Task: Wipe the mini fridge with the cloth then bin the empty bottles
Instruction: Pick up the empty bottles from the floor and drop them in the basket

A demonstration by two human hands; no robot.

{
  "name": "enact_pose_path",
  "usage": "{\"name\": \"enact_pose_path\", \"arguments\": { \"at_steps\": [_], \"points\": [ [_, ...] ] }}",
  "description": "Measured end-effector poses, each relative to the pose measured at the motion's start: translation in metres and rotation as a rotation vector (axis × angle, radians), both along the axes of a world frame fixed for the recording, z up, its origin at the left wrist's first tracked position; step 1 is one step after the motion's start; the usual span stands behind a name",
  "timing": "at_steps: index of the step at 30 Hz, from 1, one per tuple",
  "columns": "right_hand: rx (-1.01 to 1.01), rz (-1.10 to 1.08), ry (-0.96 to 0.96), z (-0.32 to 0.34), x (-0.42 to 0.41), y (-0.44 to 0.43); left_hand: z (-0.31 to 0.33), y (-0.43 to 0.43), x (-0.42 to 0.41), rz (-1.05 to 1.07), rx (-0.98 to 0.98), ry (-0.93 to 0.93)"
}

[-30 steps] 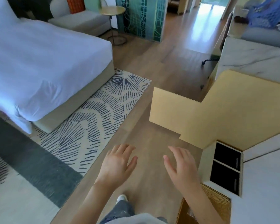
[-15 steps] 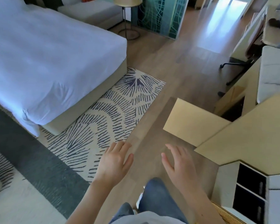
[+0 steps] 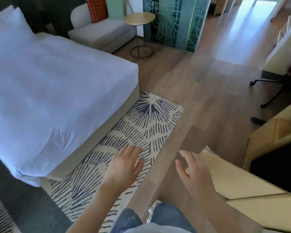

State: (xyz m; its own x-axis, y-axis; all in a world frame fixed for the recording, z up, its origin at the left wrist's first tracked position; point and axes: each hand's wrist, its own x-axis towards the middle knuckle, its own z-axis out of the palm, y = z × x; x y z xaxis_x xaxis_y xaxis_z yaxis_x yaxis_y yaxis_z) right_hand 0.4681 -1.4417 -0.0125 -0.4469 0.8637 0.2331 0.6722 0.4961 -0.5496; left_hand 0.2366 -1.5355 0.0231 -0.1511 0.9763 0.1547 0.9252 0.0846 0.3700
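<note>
Left hand (image 3: 124,165): empty, fingers spread loosely, palm down, held over the near right part of the rug (image 3: 141,125).
Right hand (image 3: 194,170): empty, fingers spread and slightly curled, held above the wooden floor (image 3: 200,84), just beside the corner of a pale yellow cabinet door (image 3: 233,175).
Mini fridge, cloth, bottles: none can be made out (a dark opening (image 3: 275,167) shows in the cabinet at right, its contents unclear).
Bed (image 3: 49,89): white bedding, at left, its foot corner beside the rug.
Far end: a round side table (image 3: 139,19) beside a grey sofa (image 3: 99,32).
Person: jeans-clad knees (image 3: 165,214) at the bottom edge.
</note>
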Motion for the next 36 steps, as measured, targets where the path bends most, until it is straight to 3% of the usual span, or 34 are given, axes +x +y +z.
{"name": "enact_pose_path", "arguments": {
  "at_steps": [12, 21, 29, 36],
  "points": [
    [-0.061, -0.271, -0.029, -0.024, -0.034, 0.212, -0.036, 0.273, -0.052, -0.237, -0.091, -0.019],
    [-0.14, -0.781, -0.002, -0.002, -0.05, 0.374, -0.007, 0.549, -0.07, -0.741, -0.068, 0.038],
    [-0.176, -1.204, -0.014, 0.004, -0.016, 0.444, -0.005, 0.726, 0.014, -1.097, -0.018, 0.084],
    [-0.084, -1.358, -0.041, -0.015, 0.042, 0.514, -0.027, 0.806, 0.108, -1.283, -0.086, 0.004]
  ]
}}
